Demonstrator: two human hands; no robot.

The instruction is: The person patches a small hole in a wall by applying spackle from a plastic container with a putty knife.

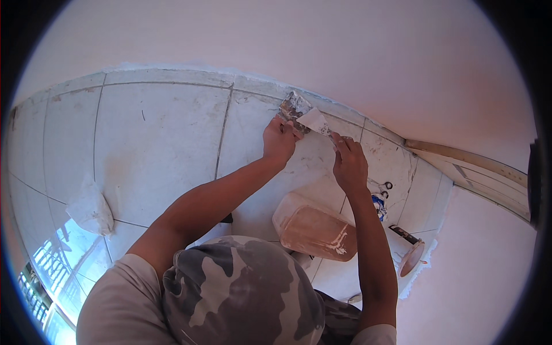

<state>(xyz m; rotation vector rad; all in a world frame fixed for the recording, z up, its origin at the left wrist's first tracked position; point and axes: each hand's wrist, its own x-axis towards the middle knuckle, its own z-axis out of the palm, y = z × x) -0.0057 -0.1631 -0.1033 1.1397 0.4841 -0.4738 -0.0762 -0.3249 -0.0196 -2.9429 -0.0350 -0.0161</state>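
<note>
My left hand (pixel 280 140) is closed around the lower end of a flat, putty-crusted scraper plate (pixel 291 105), close to the foot of the wall. In my right hand (pixel 351 164) is a putty knife (pixel 317 121), its handle gripped between the fingers. The knife's pale, wedge-shaped blade points up and left and overlaps the plate's right edge; whether they touch I cannot tell. White paste and dark grime coat the plate. My fingers hide most of both handles.
Between my forearms stands a brown-stained plastic tub (pixel 316 227). A white plastic bag (pixel 92 211) rests at left on the tiled floor (pixel 161 135). Right of my right forearm are a small blue package (pixel 378 207), a black strip (pixel 403 233) and a round disc (pixel 412 259). A wooden frame (pixel 454 153) meets the wall.
</note>
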